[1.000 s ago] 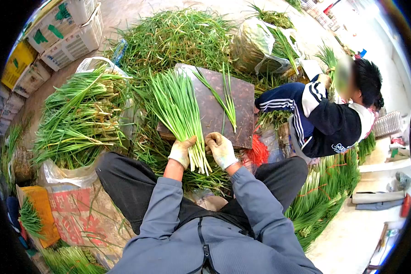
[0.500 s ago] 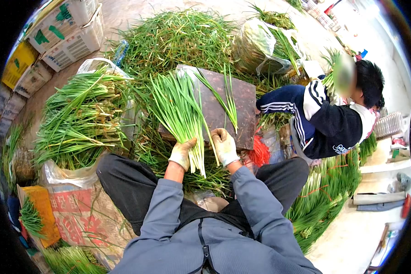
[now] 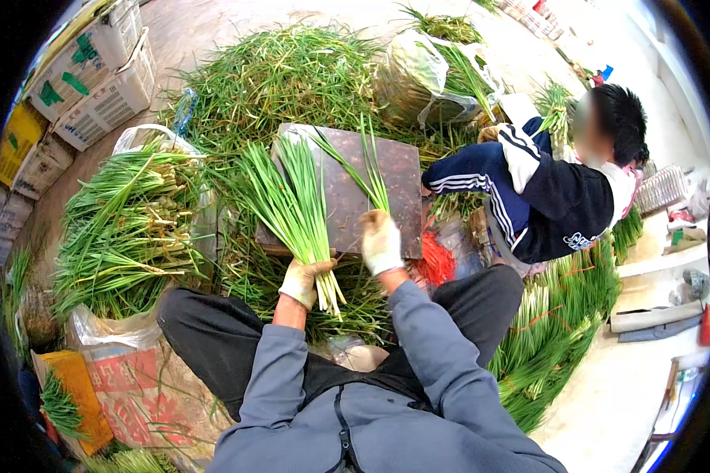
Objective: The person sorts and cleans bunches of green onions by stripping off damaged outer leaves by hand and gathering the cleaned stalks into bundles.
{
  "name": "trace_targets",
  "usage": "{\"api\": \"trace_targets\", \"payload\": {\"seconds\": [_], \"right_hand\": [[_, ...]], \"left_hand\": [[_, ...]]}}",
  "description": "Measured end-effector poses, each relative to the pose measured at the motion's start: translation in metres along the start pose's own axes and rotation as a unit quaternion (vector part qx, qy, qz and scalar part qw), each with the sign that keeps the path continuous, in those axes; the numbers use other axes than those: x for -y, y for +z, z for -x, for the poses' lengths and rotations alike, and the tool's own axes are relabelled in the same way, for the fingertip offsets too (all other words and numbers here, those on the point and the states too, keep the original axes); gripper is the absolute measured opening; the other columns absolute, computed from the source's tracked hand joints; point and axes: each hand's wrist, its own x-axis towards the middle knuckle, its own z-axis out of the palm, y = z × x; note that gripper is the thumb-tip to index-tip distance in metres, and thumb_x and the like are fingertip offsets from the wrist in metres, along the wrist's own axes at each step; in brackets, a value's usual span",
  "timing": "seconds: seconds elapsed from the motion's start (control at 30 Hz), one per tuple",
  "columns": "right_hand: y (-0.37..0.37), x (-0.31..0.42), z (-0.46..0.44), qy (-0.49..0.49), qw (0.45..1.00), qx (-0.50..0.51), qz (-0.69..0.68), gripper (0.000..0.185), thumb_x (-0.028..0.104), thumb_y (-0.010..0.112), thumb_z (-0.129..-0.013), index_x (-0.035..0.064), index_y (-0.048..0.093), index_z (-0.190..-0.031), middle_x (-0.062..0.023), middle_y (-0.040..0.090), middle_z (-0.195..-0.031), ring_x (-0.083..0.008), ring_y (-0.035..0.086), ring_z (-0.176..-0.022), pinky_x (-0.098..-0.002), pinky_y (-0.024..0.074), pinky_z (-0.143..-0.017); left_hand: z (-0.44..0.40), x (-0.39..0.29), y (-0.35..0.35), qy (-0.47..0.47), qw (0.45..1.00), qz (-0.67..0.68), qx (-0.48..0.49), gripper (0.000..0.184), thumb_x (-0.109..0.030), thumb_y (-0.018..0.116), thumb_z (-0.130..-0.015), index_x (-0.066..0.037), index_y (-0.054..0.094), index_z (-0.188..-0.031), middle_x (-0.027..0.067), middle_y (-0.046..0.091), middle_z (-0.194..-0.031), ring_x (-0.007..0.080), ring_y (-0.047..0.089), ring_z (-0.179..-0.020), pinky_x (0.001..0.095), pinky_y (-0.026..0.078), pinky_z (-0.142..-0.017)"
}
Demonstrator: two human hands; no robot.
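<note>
My left hand, in a pale glove, is closed round the lower stalks of a bunch of garlic chives. The bunch leans over the left part of a dark board, its leaves pointing away from me and its white ends poking out below my fist. At the board's right side a few separate chive stalks lie with their pale ends toward me. My gloved right hand covers those ends; its fingers are blurred, and whether they grip the stalks is unclear.
Beyond the board lies a large heap of loose chives. More chives are piled at left, near stacked crates. A seated co-worker is at right, by red ties and tied chive bundles. A filled plastic bag stands behind.
My right hand has left the single stalk it was pinching beside the bunch and now covers the ends of the stalks on the board. My left hand keeps its hold. The view has shifted slightly.
</note>
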Motion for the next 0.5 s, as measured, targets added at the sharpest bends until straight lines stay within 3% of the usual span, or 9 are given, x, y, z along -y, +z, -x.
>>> {"api": "trace_targets", "payload": {"seconds": [0.03, 0.13, 0.23, 0.3, 0.37, 0.4, 0.43, 0.5], "right_hand": [[-0.012, -0.008, -0.008, 0.021, 0.999, -0.039, 0.014, 0.013, 0.013, 0.065, -0.087, 0.0026, 0.062, -0.093, -0.0198, 0.067, -0.087, -0.0364, 0.066, -0.086, -0.0402, 0.0514, -0.078], [-0.047, -0.062, -0.023, 0.131, 0.944, 0.183, 0.24, 0.034, 0.024, 0.074, -0.079, 0.0035, 0.065, -0.104, -0.0193, 0.07, -0.097, -0.0347, 0.068, -0.091, -0.0387, 0.0522, -0.085], [-0.048, -0.083, -0.039, 0.177, 0.95, 0.084, 0.242, 0.046, 0.033, 0.078, -0.076, 0.0029, 0.066, -0.108, -0.0217, 0.07, -0.099, -0.0357, 0.068, -0.096, -0.0397, 0.0525, -0.088], [-0.035, -0.09, -0.042, 0.136, 0.952, 0.041, 0.273, 0.046, 0.034, 0.077, -0.078, 0.0017, 0.065, -0.109, -0.0232, 0.07, -0.099, -0.0364, 0.068, -0.096, -0.0421, 0.0526, -0.087], [-0.029, -0.093, -0.045, 0.1, 0.939, 0.12, 0.305, 0.045, 0.033, 0.075, -0.082, -0.0009, 0.066, -0.109, -0.0237, 0.07, -0.096, -0.0391, 0.067, -0.093, -0.0461, 0.0517, -0.086], [-0.028, -0.087, -0.05, 0.082, 0.934, 0.169, 0.304, 0.037, 0.029, 0.072, -0.085, -0.0031, 0.066, -0.103, -0.0189, 0.071, -0.087, -0.033, 0.068, -0.08, -0.0434, 0.0534, -0.074], [-0.028, -0.08, -0.048, 0.081, 0.935, 0.169, 0.302, 0.037, 0.029, 0.072, -0.085, -0.0031, 0.066, -0.103, -0.0189, 0.071, -0.087, -0.033, 0.068, -0.08, -0.0434, 0.0534, -0.074], [-0.034, -0.046, -0.035, 0.199, 0.965, 0.165, -0.032, 0.031, 0.026, 0.071, -0.087, -0.0027, 0.067, -0.099, -0.0111, 0.069, -0.08, -0.0202, 0.064, -0.065, -0.0352, 0.0522, -0.061]], "left_hand": [[0.001, -0.002, -0.002, 0.0, 1.0, 0.0, -0.001, 0.048, 0.007, 0.068, -0.072, 0.0, 0.058, -0.119, 0.0122, 0.069, -0.108, 0.0239, 0.068, -0.092, 0.0338, 0.055, -0.086], [-0.001, -0.01, -0.006, -0.014, 0.994, 0.107, -0.023, 0.043, 0.012, 0.061, -0.072, 0.003, 0.058, -0.113, 0.0133, 0.066, -0.099, 0.0267, 0.068, -0.087, 0.0399, 0.059, -0.083], [-0.001, -0.01, -0.001, 0.007, 0.989, 0.149, -0.01, 0.039, 0.011, 0.061, -0.073, 0.002, 0.057, -0.11, 0.0126, 0.066, -0.093, 0.0264, 0.068, -0.077, 0.041, 0.061, -0.073], [0.0, -0.013, -0.004, -0.015, 0.993, 0.12, -0.005, 0.037, 0.008, 0.063, -0.075, 0.001, 0.057, -0.11, 0.0123, 0.066, -0.088, 0.0257, 0.068, -0.072, 0.0392, 0.061, -0.07], [-0.003, -0.014, -0.002, -0.036, 0.995, 0.092, 0.002, 0.035, 0.006, 0.066, -0.076, 0.0, 0.057, -0.11, 0.0119, 0.067, -0.083, 0.0249, 0.068, -0.068, 0.0375, 0.061, -0.066], [-0.004, -0.014, 0.0, -0.019, 0.996, 0.082, -0.015, 0.033, 0.002, 0.07, -0.078, -0.001, 0.058, -0.109, 0.0105, 0.066, -0.078, 0.0233, 0.067, -0.065, 0.0358, 0.06, -0.062], [-0.005, -0.014, -0.001, -0.001, 0.997, 0.072, -0.034, 0.032, -0.002, 0.073, -0.08, -0.002, 0.058, -0.108, 0.0091, 0.065, -0.073, 0.0216, 0.066, -0.061, 0.0342, 0.059, -0.059], [-0.006, -0.014, -0.002, 0.023, 0.997, 0.061, -0.052, 0.031, -0.009, 0.077, -0.081, -0.004, 0.058, -0.105, 0.0081, 0.065, -0.073, 0.0199, 0.065, -0.059, 0.0323, 0.057, -0.056]]}}
